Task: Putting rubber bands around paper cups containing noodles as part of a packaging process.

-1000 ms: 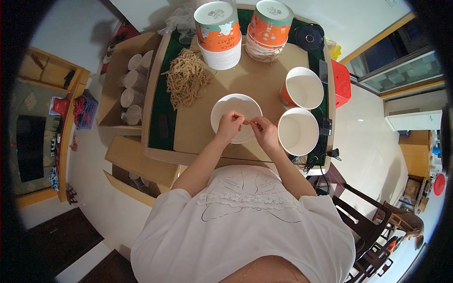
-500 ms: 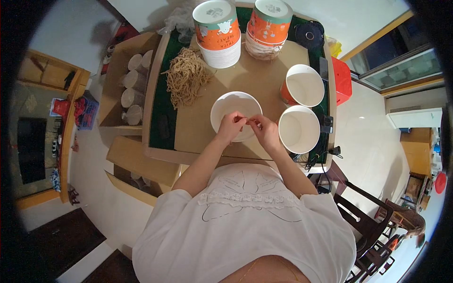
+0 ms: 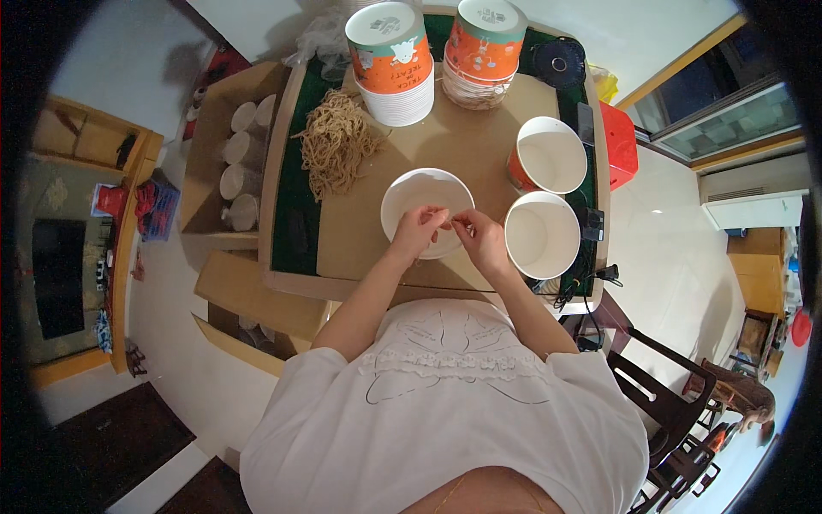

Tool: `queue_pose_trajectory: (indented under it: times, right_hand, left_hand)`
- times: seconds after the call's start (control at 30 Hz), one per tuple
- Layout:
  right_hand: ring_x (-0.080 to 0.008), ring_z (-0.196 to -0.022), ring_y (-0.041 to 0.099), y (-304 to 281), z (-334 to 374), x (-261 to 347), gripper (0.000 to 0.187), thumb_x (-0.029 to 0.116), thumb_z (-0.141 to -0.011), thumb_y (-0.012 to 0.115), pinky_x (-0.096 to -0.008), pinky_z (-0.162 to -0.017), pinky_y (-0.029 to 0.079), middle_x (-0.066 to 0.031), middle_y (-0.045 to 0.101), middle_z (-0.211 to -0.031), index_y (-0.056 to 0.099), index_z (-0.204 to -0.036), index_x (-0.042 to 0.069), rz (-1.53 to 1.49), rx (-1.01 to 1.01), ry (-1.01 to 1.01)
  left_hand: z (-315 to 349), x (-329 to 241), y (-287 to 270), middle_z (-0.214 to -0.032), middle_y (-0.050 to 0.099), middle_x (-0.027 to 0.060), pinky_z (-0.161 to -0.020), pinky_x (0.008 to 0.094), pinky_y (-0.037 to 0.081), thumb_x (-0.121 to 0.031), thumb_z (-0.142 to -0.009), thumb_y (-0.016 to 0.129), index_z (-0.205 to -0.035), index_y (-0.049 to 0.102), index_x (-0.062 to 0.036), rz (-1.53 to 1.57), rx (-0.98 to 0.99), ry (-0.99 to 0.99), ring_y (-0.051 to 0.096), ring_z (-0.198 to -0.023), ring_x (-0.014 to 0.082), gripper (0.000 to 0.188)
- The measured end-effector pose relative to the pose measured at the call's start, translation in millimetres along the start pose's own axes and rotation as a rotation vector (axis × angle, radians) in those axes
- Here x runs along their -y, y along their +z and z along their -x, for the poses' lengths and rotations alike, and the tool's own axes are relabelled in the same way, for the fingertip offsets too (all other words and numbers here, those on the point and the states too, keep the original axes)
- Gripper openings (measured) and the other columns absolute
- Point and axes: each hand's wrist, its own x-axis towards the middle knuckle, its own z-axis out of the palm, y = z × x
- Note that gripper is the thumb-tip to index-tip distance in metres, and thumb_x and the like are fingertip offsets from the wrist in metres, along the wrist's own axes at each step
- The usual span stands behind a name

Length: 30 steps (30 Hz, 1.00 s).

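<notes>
The white bowl (image 3: 425,199) sits at the near middle of the surface (image 3: 368,248), open side up, and both hands are over its near rim. The left hand (image 3: 417,233) comes in from the left with its fingers curled and pinched together over the rim; the right hand (image 3: 481,240) meets it from the right, fingers pinched too, the fingertips of both hands touching or almost touching. Whatever they pinch is too small to make out. Just right of the right hand stands an empty cup (image 3: 541,234), white inside, and behind that a second cup (image 3: 550,155) with an orange side. Left of the bowl and farther back, a heap of noodles (image 3: 336,141) lies straight on the surface. At the far edge stand two stacks of upturned orange cups (image 3: 392,53), side by side. Off the left edge, a cardboard box (image 3: 229,163) holds more white cups.
</notes>
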Motion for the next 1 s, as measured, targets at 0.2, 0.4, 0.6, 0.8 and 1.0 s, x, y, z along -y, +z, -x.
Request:
queue_pose_trajectory:
  times: [0.2, 0.4, 0.6, 0.8, 1.0]
  right_hand:
    - [-0.0246, -0.068, 0.065, -0.2, 0.5, -5.3, 0.012, 0.009, -0.078, 0.066, -0.0331, -0.06, 0.051, -0.0124, 0.066, -0.081, 0.064, -0.088, 0.004, -0.021, -0.006, -0.002]
    - [-0.0277, -0.068, 0.063, -2.5, -0.1, -4.7, 0.009, 0.009, -0.077, 0.065, -0.0352, -0.059, 0.05, -0.0116, 0.064, -0.082, 0.064, -0.086, 0.005, 0.039, -0.024, -0.058]
    - [-0.0293, -0.068, 0.062, -5.1, 0.2, -2.9, 0.006, 0.01, -0.078, 0.065, -0.0381, -0.059, 0.049, -0.0095, 0.061, -0.081, 0.064, -0.082, 0.007, 0.051, -0.008, -0.08]
    - [-0.0288, -0.07, 0.062, -6.3, -0.2, -8.5, 0.005, 0.01, -0.078, 0.065, -0.0377, -0.06, 0.05, -0.009, 0.062, -0.082, 0.064, -0.082, 0.007, 0.056, -0.011, -0.084]
    - [-0.0246, -0.066, 0.06, -2.4, 0.9, -1.5, 0.007, 0.008, -0.078, 0.066, -0.0339, -0.058, 0.049, -0.01, 0.062, -0.082, 0.063, -0.083, 0.004, 0.011, -0.032, -0.086]
  left_hand:
    - [-5.5, 10.4, -5.1, -0.075, 0.066, 0.0012, -0.044, 0.0188, 0.036, -0.016, -0.084, 0.061, -0.093, 0.067, -0.0036, -0.066, 0.037, 0.131, 0.047, -0.052, 0.0044, 0.016]
    - [-3.9, 6.6, -4.8, -0.075, 0.066, 0.0028, -0.047, 0.0197, 0.038, -0.011, -0.083, 0.06, -0.089, 0.068, -0.0011, -0.177, 0.086, 0.135, 0.048, -0.054, 0.0044, 0.015]
    - [-6.4, 11.1, -3.1, -0.074, 0.066, 0.0027, -0.051, 0.0201, 0.041, -0.012, -0.081, 0.061, -0.088, 0.068, -0.0004, -0.227, 0.044, 0.172, 0.051, -0.057, 0.0054, 0.014]
    - [2.7, -1.0, -3.4, -0.077, 0.068, 0.0089, -0.068, 0.0251, 0.051, -0.01, -0.079, 0.062, -0.087, 0.066, 0.0028, -0.212, 0.007, 0.108, 0.065, -0.074, 0.0125, 0.016]
    - [1.0, 5.6, -6.4, -0.074, 0.067, 0.0035, -0.052, 0.0203, 0.041, -0.012, -0.082, 0.062, -0.088, 0.068, -0.0001, -0.165, 0.016, 0.144, 0.052, -0.059, 0.0046, 0.015]
